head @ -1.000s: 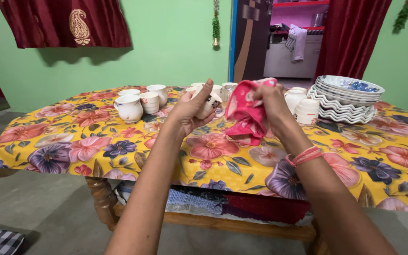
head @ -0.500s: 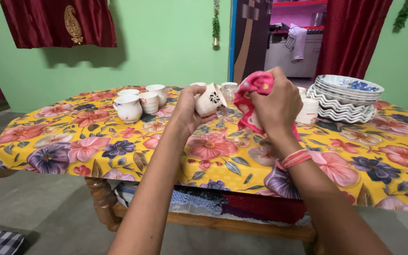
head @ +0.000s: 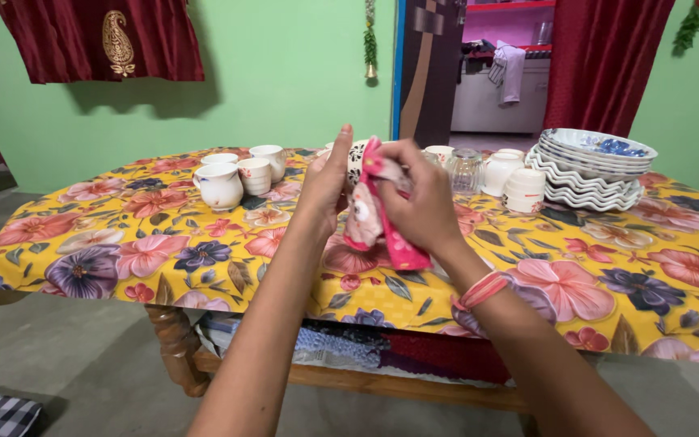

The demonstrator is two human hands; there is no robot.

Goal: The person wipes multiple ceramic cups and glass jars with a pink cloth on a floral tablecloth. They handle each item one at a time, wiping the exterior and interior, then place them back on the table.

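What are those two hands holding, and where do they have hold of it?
The left hand grips a white cup around its side. The right hand presses a bunched pink cloth against the cup, pinching the cloth near its top.

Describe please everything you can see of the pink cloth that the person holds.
The pink cloth is soft fabric, bright pink with a pale printed pattern. It is crumpled and folded, not spread out. The right hand grips it from the right and presses its upper part against a white cup, which the left hand holds and which is mostly hidden. The lower end of the cloth hangs loosely down, above the flowered tablecloth, apparently without touching it.
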